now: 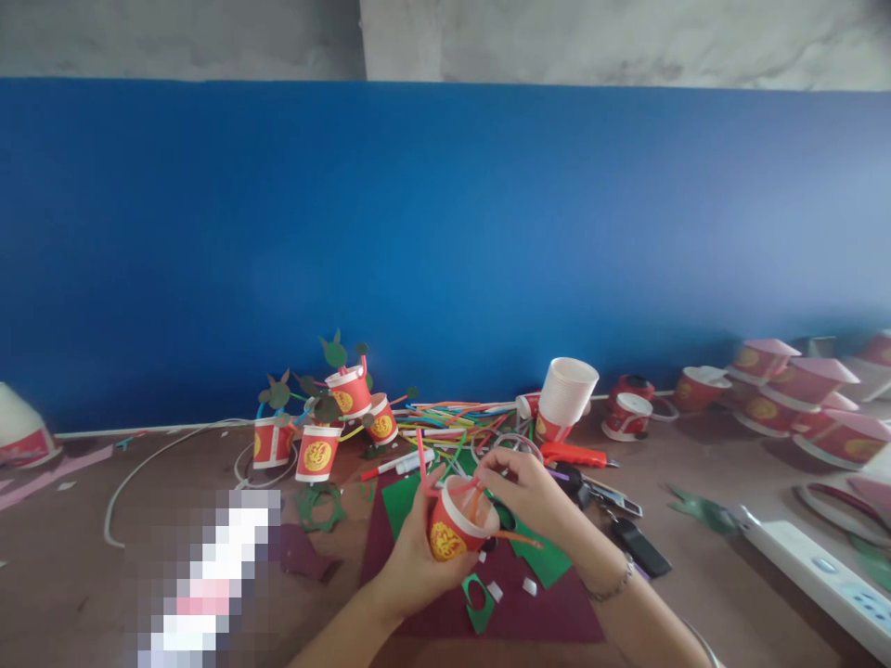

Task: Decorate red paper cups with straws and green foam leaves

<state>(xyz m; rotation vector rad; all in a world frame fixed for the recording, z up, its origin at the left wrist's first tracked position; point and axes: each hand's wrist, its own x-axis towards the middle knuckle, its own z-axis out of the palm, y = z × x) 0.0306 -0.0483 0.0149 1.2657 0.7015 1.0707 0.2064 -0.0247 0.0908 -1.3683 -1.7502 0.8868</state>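
My left hand (407, 566) is wrapped round a red paper cup (449, 541) with a yellow emblem, its open mouth tilted toward me. A pink straw (421, 455) rises from the cup's left side, and an orange straw (519, 537) sticks out to the right. Over the rim, my right hand (511, 481) pinches a reddish straw (475, 496) whose lower part reaches inside the cup. Below the hands lies dark red paper (549, 622), with green paper (539, 559) and a cut green piece with a round hole (478, 603) on top.
Decorated cups (318, 455) with green paper shapes stand at the left. Behind my hands lie many coloured straws (452, 417), a stack of white-rimmed cups (567, 394) and a red-orange glue gun (574, 455). To the right are a power strip (814, 571) and pink-topped cups (811, 380).
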